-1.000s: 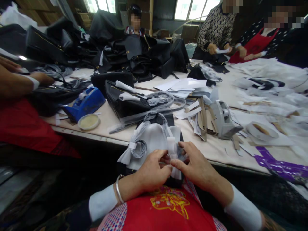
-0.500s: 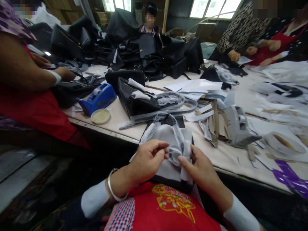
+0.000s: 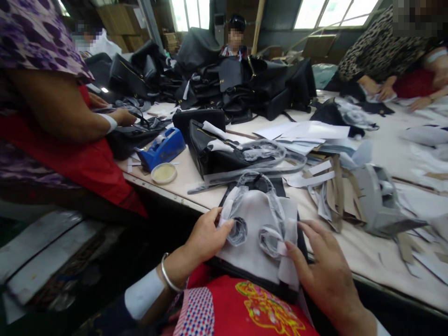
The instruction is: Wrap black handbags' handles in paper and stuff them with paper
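Note:
A black handbag covered by a white foam sheet point(image 3: 257, 219) rests on my lap against the table edge. Its handle ends are wrapped in clear plastic point(image 3: 269, 235). My left hand point(image 3: 206, 235) grips the left side of the white wrapping with curled fingers, next to the left handle wrap point(image 3: 238, 229). My right hand point(image 3: 324, 266) lies on the right side of the bag, fingers stretched out, the fingertips touching a strip of white paper.
Another black handbag point(image 3: 217, 149) with wrapped handles lies just beyond on the table point(image 3: 367, 252). A blue tape dispenser point(image 3: 163, 147) and a small round dish point(image 3: 164, 173) stand at left. A grey tape dispenser point(image 3: 376, 198) sits among card scraps. Other people work around the table; a pile of black bags point(image 3: 245, 86) lies behind.
My hands have moved apart from the middle of the bag: the left now holds the left edge, the right lies flat on the right side. The view has swung left.

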A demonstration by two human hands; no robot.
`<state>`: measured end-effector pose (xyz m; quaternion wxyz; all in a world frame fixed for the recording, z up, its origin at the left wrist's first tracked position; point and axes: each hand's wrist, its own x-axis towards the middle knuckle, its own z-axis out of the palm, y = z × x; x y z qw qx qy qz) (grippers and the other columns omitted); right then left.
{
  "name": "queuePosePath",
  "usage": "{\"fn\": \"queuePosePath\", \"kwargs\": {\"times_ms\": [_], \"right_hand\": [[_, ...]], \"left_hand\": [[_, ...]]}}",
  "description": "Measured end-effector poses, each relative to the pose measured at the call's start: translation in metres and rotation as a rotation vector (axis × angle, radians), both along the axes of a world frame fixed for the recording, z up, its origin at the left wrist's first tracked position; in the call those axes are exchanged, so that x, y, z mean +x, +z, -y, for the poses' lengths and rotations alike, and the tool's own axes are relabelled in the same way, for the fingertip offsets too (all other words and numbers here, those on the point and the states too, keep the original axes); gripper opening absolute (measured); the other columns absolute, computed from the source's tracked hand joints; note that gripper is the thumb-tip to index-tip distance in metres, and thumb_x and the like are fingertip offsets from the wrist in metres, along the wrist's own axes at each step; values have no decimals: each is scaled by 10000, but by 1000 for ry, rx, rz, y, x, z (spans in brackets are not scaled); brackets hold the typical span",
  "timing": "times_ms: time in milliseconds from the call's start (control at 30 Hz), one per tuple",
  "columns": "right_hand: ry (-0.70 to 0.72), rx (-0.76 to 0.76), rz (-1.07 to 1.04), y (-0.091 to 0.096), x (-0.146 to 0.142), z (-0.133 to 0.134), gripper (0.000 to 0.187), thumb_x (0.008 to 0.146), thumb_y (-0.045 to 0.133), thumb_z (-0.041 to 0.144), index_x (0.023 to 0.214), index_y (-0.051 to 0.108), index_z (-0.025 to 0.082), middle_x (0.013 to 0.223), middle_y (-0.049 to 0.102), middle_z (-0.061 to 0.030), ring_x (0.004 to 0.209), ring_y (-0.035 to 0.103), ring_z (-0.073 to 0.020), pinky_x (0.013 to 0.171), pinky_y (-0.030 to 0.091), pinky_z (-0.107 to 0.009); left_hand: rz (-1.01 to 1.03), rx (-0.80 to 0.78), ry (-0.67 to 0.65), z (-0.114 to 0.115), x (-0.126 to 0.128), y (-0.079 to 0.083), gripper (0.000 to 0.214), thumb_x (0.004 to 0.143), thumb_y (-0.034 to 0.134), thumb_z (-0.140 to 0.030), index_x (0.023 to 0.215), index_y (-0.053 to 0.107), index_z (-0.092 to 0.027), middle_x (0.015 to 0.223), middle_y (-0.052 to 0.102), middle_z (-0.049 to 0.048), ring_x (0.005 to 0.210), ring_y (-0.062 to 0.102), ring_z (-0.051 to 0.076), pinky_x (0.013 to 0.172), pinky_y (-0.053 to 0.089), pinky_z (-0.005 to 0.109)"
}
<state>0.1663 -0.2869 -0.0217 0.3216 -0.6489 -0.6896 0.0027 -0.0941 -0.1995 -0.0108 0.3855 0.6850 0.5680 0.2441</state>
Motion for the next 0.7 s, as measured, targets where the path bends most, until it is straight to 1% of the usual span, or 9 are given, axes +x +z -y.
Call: {"fn": "queuePosePath", "kwargs": {"times_ms": [33,100,167,233,333,467,533,600,700], "right_hand": [[77,31,61,10,-4,-6,448,921,553,418,1273,569,142,1281,590,-195,1205,544,-339,1033,446,-532],[240,9,207,27,-17,-22,425,935,536,344,1313,566,152,1369,569,-176,1273,509,-332,1068,414,-515],[335,-54,352,33,-33,-41,457,950,496,285,1376,530,125,1473,492,-166,1356,437,-336,1108,364,-515],[365,-125,453,29,-47,-60,493,943,471,224,1413,497,78,1518,430,-179,1397,390,-344,1130,330,-519],[387,-237,538,12,-58,-82,505,909,481,210,1376,536,25,1475,469,-221,1360,436,-368,1129,319,-537],[412,-306,585,0,-58,-90,526,885,473,208,1370,541,16,1448,492,-245,1325,472,-374,1118,317,-545],[426,-311,575,3,-56,-89,519,889,468,206,1386,536,72,1446,499,-230,1320,474,-364,1111,312,-541],[437,-306,557,8,-56,-89,492,892,476,218,1370,555,136,1448,501,-209,1314,473,-357,1103,305,-539],[444,-324,541,18,-59,-92,399,881,486,204,1246,633,134,1355,573,-208,1248,511,-348,1054,339,-524]], "left_hand": [[3,-38,0,-2,1,2,284,857,602,-385,1033,691,-181,905,733,61,802,676,218,723,515,313],[19,-105,-18,-6,2,7,303,840,618,-417,991,705,-169,855,734,58,762,674,222,694,509,312],[50,-138,-36,-9,2,10,315,832,625,-420,990,706,-160,863,738,62,777,678,231,705,512,317],[103,-147,-37,-9,2,10,318,827,632,-398,1019,698,-153,906,743,69,820,684,238,744,520,325],[223,-176,-26,-7,0,5,324,836,628,-376,1052,677,-139,960,747,81,873,694,237,796,526,325],[314,-229,-81,-10,-4,0,315,850,620,-376,1049,667,-136,986,744,78,896,693,224,791,522,300],[251,-220,-129,-14,-5,2,280,859,604,-373,996,673,-139,922,734,56,830,676,201,725,504,273],[126,-168,-193,-18,-5,5,252,881,570,-375,908,674,-147,822,701,30,739,634,175,654,462,253],[-71,20,-304,-19,-3,7,281,928,501,-372,816,654,-165,750,639,20,696,575,164,644,412,259]]}}
